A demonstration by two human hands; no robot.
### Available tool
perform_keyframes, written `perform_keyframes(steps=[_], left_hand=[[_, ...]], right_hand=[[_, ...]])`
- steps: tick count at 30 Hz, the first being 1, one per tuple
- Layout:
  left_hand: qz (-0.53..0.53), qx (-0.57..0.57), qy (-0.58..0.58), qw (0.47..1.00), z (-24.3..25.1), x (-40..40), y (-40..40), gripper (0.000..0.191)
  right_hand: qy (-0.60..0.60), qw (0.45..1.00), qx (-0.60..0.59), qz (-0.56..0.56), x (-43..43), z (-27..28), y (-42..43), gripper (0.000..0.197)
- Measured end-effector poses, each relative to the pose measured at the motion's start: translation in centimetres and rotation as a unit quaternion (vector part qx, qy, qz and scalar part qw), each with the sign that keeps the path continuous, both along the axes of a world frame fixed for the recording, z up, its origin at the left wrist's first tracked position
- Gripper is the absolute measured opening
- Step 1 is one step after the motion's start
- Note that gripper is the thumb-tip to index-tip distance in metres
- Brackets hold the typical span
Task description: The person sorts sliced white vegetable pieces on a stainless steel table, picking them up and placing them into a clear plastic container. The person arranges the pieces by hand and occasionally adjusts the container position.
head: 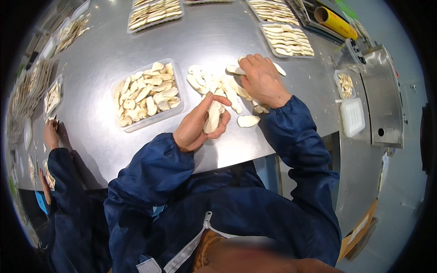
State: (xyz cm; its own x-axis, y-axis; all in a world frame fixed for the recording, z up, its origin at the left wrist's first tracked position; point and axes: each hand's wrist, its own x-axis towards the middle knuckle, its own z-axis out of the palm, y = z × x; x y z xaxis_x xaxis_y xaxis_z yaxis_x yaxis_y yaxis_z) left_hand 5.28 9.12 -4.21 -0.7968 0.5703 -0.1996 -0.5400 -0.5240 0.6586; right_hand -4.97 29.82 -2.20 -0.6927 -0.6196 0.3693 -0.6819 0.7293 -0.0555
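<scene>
My left hand (201, 124) is closed around pale mushroom slices (214, 117) above the front of the steel table. To its right and farther up, my right hand (261, 80) reaches down, palm lowered, over loose slices; its fingertips are partly hidden, so whether it grips one is unclear. A heap of mushroom slices (205, 80) lies between and beyond the hands. A single slice (248, 121) rests near the table's front edge. Left of the heap stands a clear plastic tub (175, 73) full of sliced mushrooms (146, 92).
Trays of slices in rows (155, 15) (286, 39) stand at the back. A co-worker's hand (51, 133) is at a small tray on the far left. At right are a metal appliance (384, 99), a white tray (352, 117) and a yellow film roll (336, 22).
</scene>
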Motion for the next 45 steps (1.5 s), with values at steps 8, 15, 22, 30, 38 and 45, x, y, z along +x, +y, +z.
perform_keyframes(steps=[8, 15, 22, 30, 38, 45], left_hand=[[0.061, -0.023, 0.012, 0.998, 0.2, 0.1, -0.1, 0.039], [0.171, 0.017, -0.003, 0.985, -0.1, -0.1, 0.4, 0.046], [0.181, 0.110, -0.024, 0.977, 0.4, 0.1, 0.3, 0.055], [0.187, 0.087, 0.046, 0.977, 0.0, 0.2, 0.4, 0.050], [0.167, 0.020, 0.030, 0.985, 1.1, 1.1, 0.5, 0.045], [0.094, 0.006, 0.036, 0.995, 0.1, 0.7, 0.7, 0.035]], right_hand=[[-0.147, 0.970, -0.181, -0.064, 1.1, 1.8, -0.5, 0.010], [-0.384, 0.810, -0.441, -0.047, 7.7, 2.9, -2.6, 0.023], [-0.066, 0.967, -0.240, -0.049, 9.7, 2.2, -5.0, 0.026], [-0.047, 0.980, -0.191, -0.013, 11.4, 1.3, -5.6, 0.051], [-0.087, 0.975, -0.202, -0.020, 11.6, 0.9, -6.0, 0.038], [-0.020, 0.969, -0.156, -0.190, 3.2, 3.1, 6.0, 0.026]])
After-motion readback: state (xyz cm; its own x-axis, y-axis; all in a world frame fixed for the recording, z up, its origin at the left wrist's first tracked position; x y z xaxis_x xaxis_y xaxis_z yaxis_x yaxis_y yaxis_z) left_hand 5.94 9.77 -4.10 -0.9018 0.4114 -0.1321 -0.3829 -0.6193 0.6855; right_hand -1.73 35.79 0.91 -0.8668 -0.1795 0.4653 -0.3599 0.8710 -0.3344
